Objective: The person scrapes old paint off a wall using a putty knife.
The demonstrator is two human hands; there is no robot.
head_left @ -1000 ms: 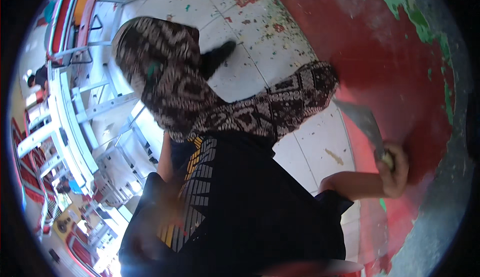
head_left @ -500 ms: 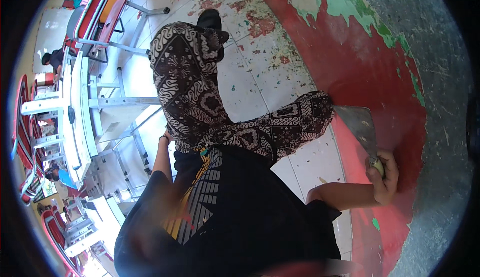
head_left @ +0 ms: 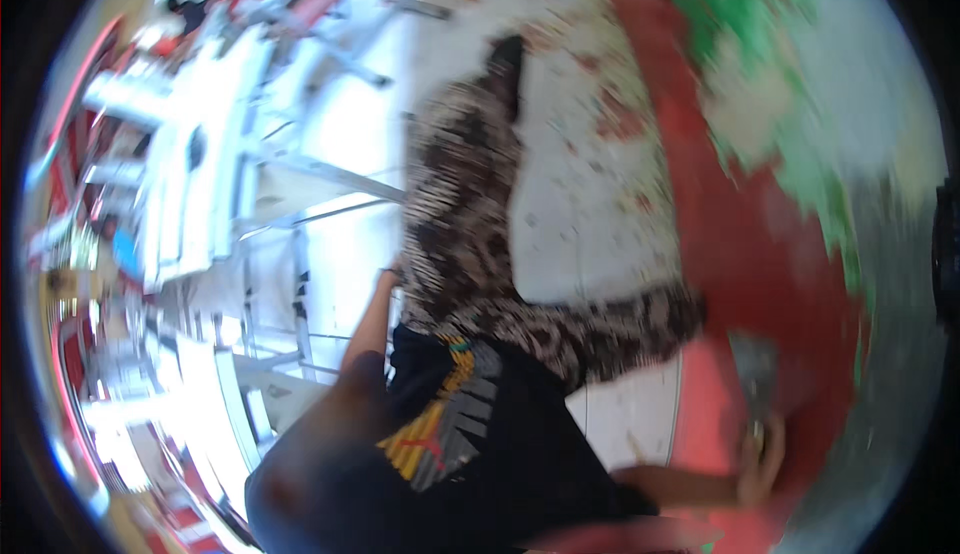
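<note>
My right hand [head_left: 765,469] is closed round the handle of a broad-bladed scraper [head_left: 754,366] at the lower right. The blade lies in front of the red lower band of the wall [head_left: 760,244]; motion blur hides whether it touches. My left hand [head_left: 398,270] is beside my left thigh, with its fingers hidden behind the patterned trousers [head_left: 455,204]. My knees are bent low over the white tiled floor [head_left: 570,244].
Flakes of red paint [head_left: 620,114] litter the tiles along the wall. Green and pale patches [head_left: 745,104] show above the red band, with grey wall [head_left: 890,354] beyond. White tables [head_left: 205,154] with metal legs and red chairs crowd the left side.
The whole view has swung, so my body sits farther right and lower. My right hand and the scraper are lower in the picture, and the blade looks shorter. Everything is more blurred.
</note>
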